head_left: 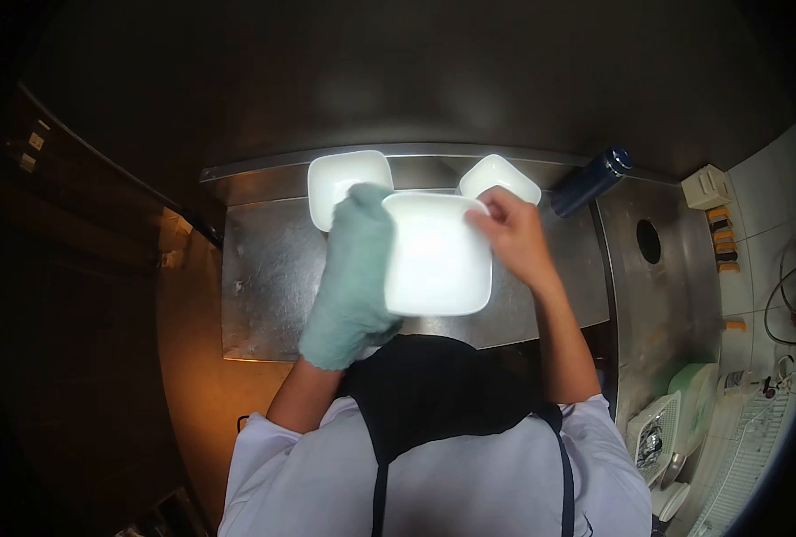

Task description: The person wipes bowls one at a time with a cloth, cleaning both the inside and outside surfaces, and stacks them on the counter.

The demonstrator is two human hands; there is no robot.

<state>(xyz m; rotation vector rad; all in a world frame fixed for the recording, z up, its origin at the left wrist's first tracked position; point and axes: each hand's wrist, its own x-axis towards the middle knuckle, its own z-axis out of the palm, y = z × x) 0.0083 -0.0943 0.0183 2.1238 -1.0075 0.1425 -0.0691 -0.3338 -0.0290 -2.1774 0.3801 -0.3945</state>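
A white square bowl (438, 259) is held up in front of my chest, its pale inside facing the camera. My right hand (508, 224) pinches its upper right rim between thumb and fingers. Over my left hand (353, 268) lies a grey-green cloth (349, 291), which presses against the bowl's left side and hides the fingers. Behind the cloth, a second white square bowl (344, 170) stands at the back of the metal counter. Another white bowl (501, 174) sits turned at an angle behind my right hand, partly covered by it.
A stainless steel counter (272, 295) runs beneath my hands, with a raised back ledge (263, 166). A dark blue bottle (590, 183) leans at the back right. Further right are a steel surface with a round hole (648, 242), a white basket (655, 438) and a wire rack (747, 474).
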